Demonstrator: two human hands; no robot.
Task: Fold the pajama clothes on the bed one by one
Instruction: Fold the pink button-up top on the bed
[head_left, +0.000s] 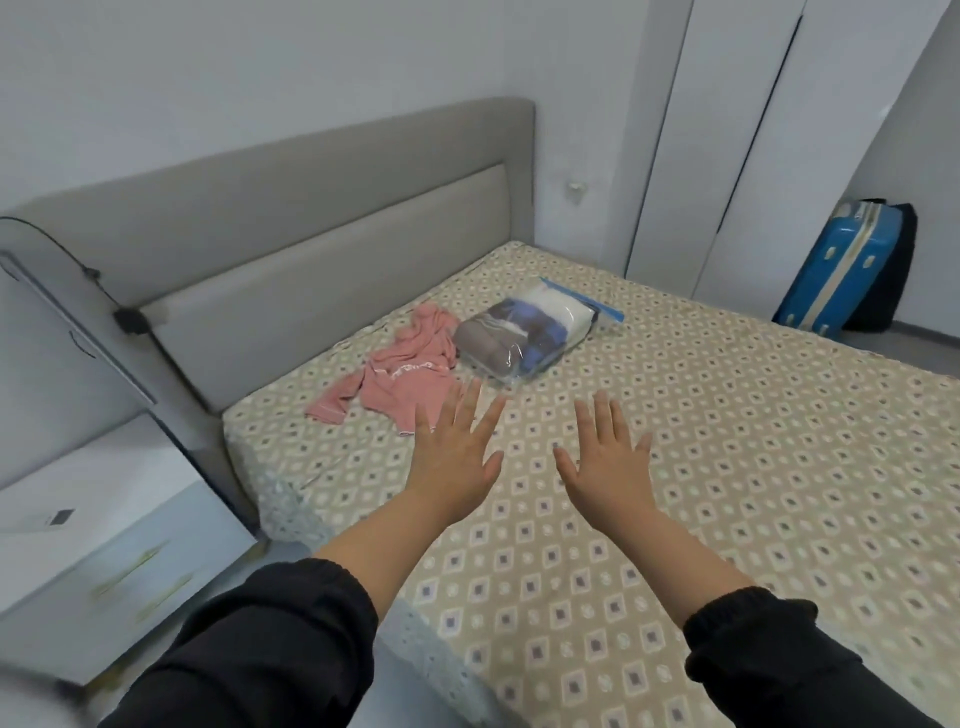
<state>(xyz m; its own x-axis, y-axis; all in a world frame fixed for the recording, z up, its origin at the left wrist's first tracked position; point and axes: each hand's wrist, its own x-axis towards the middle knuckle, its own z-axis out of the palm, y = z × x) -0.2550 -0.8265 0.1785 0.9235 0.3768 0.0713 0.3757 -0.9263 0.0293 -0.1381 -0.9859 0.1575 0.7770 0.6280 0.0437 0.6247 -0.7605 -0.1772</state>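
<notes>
A bed (727, 467) is seen, covered by a beige sheet with a pattern of small diamonds and squares. A grey padded headboard (311, 234) is placed against a pale wall behind it. At the left of the bed a white nightstand (104, 545) is found. White wardrobe doors (753, 130) are seen at the far right, and a blue suitcase (852, 265) is leaned beside them on the floor.

The pink pajama garment (400, 374) is laid on the bed near the headboard, on the left part of the sheet. It is crumpled and not folded, with one sleeve stretched out toward the left edge of the bed; a pale band of print is seen across it (the letters cannot be read). Just beside it, to the right, a clear plastic bag (524, 332) is laid, filled with folded clothes in grey, blue and white.

Both arms, in black sleeves, are stretched out over the bed. The left hand (457, 457) is held flat with the fingers spread, and its fingertips are seen over the near edge of the pajama garment; whether it is touched cannot be told. The right hand (608, 462) is spread in the same way over the bare sheet, and nothing is held by it.
</notes>
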